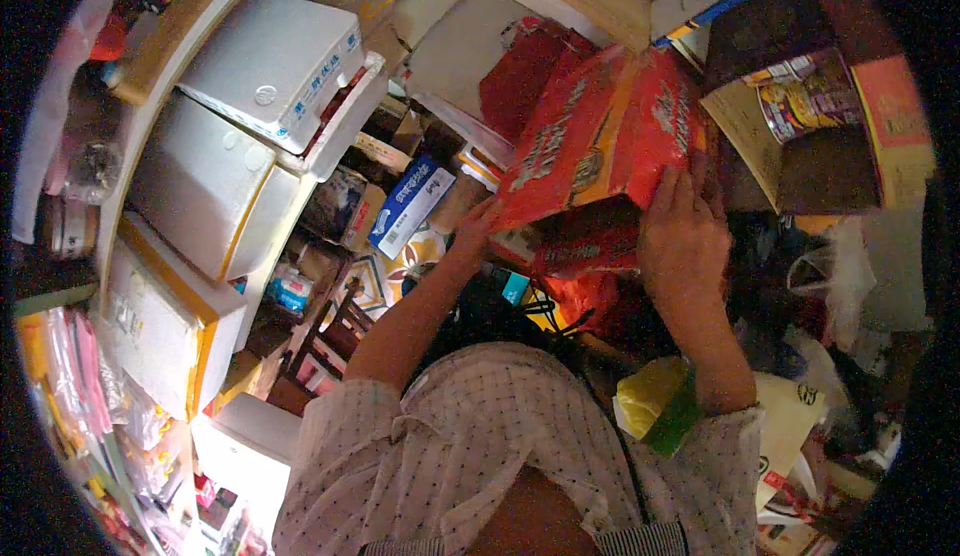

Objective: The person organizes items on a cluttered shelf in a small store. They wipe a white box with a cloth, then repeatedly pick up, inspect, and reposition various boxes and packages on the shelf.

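Observation:
Both my hands are on a large red cardboard box (559, 143) with orange and silver print, tilted in front of me. Its near side shows a dark opening. My left hand (480, 218) holds the box's lower left corner. My right hand (682, 218) presses on its right side, fingers laid along the red cardboard. Another red printed surface (585, 253) shows beneath the opening; whether it belongs to the same box I cannot tell. Below hangs or lies a crumpled red plastic bag (581, 297), partly in shadow.
White foam boxes (262, 68) are stacked on the left. A blue and white carton (412, 207) lies beyond my left forearm. At the right, an open cardboard box (825, 173) holds a printed container (810, 98). A yellow and green package (652, 402) is beside my right forearm.

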`<state>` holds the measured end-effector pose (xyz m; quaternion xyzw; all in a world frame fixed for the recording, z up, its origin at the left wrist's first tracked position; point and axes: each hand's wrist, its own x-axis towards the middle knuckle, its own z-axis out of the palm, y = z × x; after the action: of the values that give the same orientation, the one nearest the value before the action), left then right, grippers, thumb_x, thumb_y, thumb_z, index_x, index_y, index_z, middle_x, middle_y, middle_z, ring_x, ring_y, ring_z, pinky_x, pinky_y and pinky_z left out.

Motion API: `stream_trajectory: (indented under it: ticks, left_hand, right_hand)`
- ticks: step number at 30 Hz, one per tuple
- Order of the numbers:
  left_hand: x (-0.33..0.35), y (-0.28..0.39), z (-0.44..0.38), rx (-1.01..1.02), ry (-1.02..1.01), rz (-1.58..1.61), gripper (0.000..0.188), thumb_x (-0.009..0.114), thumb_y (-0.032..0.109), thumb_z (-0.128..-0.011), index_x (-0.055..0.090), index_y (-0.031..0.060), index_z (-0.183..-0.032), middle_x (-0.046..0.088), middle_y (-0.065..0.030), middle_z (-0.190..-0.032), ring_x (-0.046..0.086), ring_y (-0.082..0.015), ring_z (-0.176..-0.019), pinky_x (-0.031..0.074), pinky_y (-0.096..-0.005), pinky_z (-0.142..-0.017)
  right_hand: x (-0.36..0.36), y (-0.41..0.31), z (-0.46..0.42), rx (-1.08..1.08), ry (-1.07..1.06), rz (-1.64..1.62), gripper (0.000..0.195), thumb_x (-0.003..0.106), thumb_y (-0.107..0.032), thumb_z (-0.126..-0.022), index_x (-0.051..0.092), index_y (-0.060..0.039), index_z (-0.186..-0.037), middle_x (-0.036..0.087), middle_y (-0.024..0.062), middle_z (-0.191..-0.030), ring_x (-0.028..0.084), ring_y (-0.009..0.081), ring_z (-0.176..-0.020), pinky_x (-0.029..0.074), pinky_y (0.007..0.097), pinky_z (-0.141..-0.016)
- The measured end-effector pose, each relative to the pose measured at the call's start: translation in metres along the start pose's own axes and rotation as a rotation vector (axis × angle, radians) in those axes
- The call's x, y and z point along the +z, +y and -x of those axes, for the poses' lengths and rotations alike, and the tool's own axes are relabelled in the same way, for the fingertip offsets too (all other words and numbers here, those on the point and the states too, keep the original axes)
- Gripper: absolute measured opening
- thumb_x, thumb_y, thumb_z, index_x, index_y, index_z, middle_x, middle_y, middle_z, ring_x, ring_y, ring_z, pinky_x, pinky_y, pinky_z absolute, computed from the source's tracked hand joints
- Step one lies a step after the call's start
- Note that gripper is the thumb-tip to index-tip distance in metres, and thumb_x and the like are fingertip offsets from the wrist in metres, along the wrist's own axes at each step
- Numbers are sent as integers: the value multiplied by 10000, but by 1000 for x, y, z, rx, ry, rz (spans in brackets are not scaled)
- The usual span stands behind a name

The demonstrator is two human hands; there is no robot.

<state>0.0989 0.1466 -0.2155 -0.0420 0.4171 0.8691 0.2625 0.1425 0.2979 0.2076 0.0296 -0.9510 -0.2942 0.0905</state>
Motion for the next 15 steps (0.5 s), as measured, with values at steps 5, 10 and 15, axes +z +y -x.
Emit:
stream_trajectory:
  ticks: [5, 10, 15]
  left_hand:
    - [59, -31, -69, -286, 295, 106, 670, 780, 462, -913, 585, 35, -1390, 709, -91, -1162, 696, -216, -950, 576, -387, -704]
    - [129, -48, -59, -293, 230, 27, 672, 777, 462, -908, 590, 30, -1387, 709, -97, -1169, 697, -223, -957, 576, -387, -723]
    - [161, -25, -121, -198, 173, -70, 674, 775, 462, -904, 595, 25, -1385, 709, -103, -1176, 697, -231, -964, 575, -386, -741]
  right_hand:
    - [67, 2, -11, -35, -19, 197, 439, 603, -111, -901, 564, 74, -1297, 685, 224, -1219, 749, 297, -802, 627, 374, -699]
    - [92, 23, 5, 69, -235, 275, 461, 631, -123, -900, 560, 37, -1327, 681, 177, -1229, 746, 269, -784, 621, 358, -657]
    - [119, 30, -32, 16, -21, 421, 422, 645, -136, -904, 593, -1, -1300, 703, 152, -1194, 739, 258, -726, 611, 356, -604]
